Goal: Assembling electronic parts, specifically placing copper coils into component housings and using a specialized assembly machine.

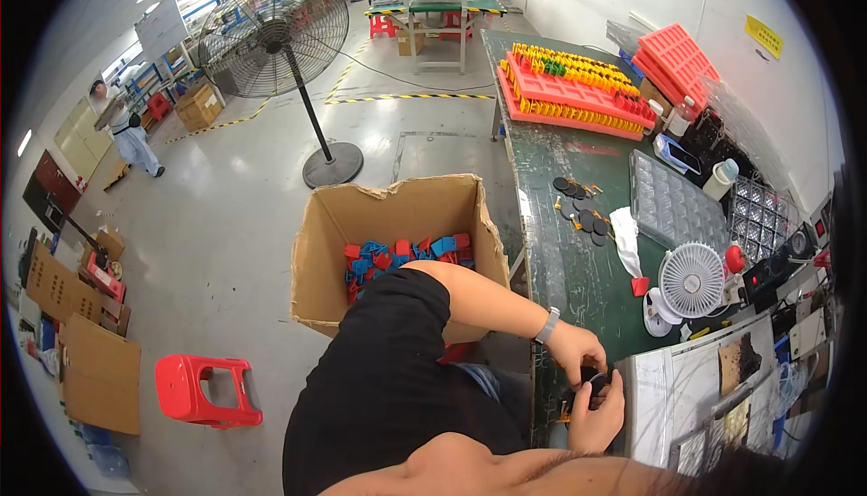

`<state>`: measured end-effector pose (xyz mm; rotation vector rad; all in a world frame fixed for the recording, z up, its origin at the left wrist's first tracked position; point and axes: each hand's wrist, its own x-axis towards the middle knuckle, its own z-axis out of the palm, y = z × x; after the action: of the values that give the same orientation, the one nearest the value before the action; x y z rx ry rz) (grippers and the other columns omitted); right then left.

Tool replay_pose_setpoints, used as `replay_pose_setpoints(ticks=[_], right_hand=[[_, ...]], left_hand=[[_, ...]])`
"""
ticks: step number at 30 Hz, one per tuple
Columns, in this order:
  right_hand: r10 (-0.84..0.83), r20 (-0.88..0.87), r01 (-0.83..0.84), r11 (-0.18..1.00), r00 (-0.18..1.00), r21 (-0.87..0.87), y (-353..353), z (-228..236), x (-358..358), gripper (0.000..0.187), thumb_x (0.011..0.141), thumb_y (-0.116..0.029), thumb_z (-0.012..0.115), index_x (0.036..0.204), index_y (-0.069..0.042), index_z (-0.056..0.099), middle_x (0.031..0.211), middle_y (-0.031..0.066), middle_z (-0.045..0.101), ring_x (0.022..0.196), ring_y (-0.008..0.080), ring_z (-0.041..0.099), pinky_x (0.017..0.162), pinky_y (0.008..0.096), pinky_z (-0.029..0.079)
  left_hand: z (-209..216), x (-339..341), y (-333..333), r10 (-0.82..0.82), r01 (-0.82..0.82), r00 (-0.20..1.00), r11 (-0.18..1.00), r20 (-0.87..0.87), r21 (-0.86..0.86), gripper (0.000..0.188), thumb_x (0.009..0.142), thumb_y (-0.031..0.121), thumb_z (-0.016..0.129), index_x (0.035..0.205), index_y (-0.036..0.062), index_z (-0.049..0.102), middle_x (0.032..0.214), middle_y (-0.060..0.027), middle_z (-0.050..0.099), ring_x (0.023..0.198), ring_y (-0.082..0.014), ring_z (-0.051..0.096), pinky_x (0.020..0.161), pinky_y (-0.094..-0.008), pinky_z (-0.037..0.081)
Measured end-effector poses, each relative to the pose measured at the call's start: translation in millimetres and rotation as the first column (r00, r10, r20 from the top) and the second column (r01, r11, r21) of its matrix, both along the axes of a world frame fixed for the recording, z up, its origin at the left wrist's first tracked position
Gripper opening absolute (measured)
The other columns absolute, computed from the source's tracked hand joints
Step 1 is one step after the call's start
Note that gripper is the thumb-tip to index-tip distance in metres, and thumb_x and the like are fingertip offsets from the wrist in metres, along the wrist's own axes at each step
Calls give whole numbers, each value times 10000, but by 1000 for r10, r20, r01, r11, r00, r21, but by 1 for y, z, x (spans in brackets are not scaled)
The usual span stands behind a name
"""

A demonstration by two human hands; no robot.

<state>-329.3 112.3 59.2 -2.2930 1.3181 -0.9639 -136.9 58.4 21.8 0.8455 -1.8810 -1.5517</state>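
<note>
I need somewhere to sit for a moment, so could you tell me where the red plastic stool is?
In the head view, the red plastic stool stands on the floor at lower left, between the flattened cardboard sheets and the open cardboard box.

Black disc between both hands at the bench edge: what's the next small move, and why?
Probably keep pressing the black disc together: the left hand covers it from above, the right hand grips from below, and more discs lie further up the bench.
</note>
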Motion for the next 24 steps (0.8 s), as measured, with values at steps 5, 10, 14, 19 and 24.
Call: replay_pose_setpoints(ticks=[5,10,14,19,24], right_hand=[[87,-132,-81,995,987,50,-4,-6,-4,400,806,-169,673,1146,13,570,922,171,557,810,343,584,708,414,489],[58,-49,-54,995,997,87,-5,-3,-5,378,820,-143,677,1146,14,569,968,169,564,832,346,585,718,408,493],[20,129,-36,991,991,125,-7,-2,-6,377,829,-49,658,1185,20,557,1009,175,570,850,300,607,709,347,500],[-39,418,-114,936,907,334,-14,-16,-6,322,866,7,617,1176,56,547,1106,143,581,886,199,622,754,303,520],[43,488,-154,970,872,189,-18,-27,-10,302,885,28,587,1177,80,530,1158,150,569,964,203,610,810,290,524]], left_hand=[[-10,0,-5,-50,45,993,998,103,51,485,657,191,823,1056,13,611,802,-33,635,655,-105,555,511,-268,457],[-22,-6,-9,-98,163,966,949,-237,271,463,720,71,794,1117,-23,576,857,-74,672,673,-98,603,494,-235,437],[-4,-1,-8,-4,159,952,861,-306,484,502,749,-18,748,1197,-47,526,932,-99,681,764,-135,672,506,-208,420],[0,4,-11,53,182,922,815,-383,551,497,764,-21,734,1205,-32,506,1000,-123,678,832,-174,694,525,-218,425],[6,4,-9,-6,195,932,851,-363,487,519,758,-17,742,1212,8,493,1022,-117,659,842,-177,687,570,-229,465]])
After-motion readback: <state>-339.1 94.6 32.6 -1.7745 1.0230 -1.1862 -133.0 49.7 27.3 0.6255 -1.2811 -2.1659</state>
